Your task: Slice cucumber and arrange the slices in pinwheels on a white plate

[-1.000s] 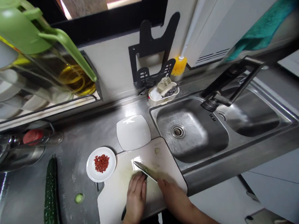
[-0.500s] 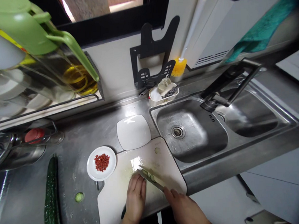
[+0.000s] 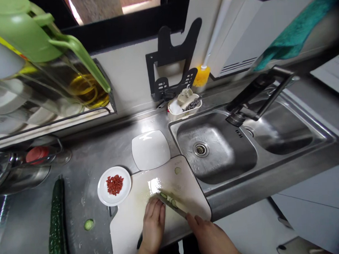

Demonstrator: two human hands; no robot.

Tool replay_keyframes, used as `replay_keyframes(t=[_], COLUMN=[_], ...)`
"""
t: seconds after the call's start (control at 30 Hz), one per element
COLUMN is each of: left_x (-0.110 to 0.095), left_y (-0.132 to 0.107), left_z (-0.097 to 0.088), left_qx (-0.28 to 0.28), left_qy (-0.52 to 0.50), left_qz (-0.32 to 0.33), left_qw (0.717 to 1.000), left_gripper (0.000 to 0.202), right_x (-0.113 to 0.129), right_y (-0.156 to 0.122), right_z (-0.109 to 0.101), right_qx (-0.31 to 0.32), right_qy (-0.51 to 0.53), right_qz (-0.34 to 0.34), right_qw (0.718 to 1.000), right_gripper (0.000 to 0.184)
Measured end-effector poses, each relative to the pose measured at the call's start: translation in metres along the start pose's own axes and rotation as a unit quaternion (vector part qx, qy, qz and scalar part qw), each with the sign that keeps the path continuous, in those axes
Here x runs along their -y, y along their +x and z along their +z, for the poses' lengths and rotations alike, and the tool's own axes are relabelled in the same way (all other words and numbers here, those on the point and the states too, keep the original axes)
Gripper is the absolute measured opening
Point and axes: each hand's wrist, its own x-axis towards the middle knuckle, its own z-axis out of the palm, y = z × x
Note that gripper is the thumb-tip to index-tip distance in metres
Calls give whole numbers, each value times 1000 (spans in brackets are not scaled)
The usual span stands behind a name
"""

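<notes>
My right hand (image 3: pixel 207 233) is wrapped round the handle of a kitchen knife (image 3: pixel 176 209), its blade angled up and left across the white cutting board (image 3: pixel 126 226). Against the blade's far side are thin cucumber slices (image 3: pixel 174 203). My left hand (image 3: pixel 155 218) has its fingers curled down beside the blade's tip, holding a cucumber (image 3: pixel 139 241). Only the dark green end of that cucumber shows below the wrist; the palm and fingers hide the rest. One more slice (image 3: pixel 178 171) lies near the board's upper right corner.
A white plate of red berries (image 3: pixel 115 185) overlaps the board's left edge; a square white plate (image 3: pixel 150 150) sits behind it. A whole cucumber (image 3: pixel 58 224) and a cut end piece (image 3: pixel 89 224) lie left. The sink (image 3: pixel 216 147) with its black faucet (image 3: pixel 250 96) is right.
The knife blade has shifted very slightly down beside the left fingertips, and the slices by it show a little more. Both hands stay in nearly the same place.
</notes>
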Motion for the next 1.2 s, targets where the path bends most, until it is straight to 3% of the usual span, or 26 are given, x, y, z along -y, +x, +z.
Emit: replay_keyframes(t=[0.27,0.67,1.2], left_x=[-2,0,-1], left_y=[1,1,2], left_z=[-1,0,-1], left_qx=[-7,-7,-8], left_qy=[3,21,15], left_qz=[1,6,10], left_qw=[1000,1000,1000], left_gripper=[23,21,23], right_x=[1,0,13], right_y=[2,7,24], right_z=[-6,3,-8], right_qx=[14,-42,17], right_qy=[-3,-18,-37], right_qz=[-5,-36,-8], right_qw=[1000,998,999], right_gripper=[53,46,45])
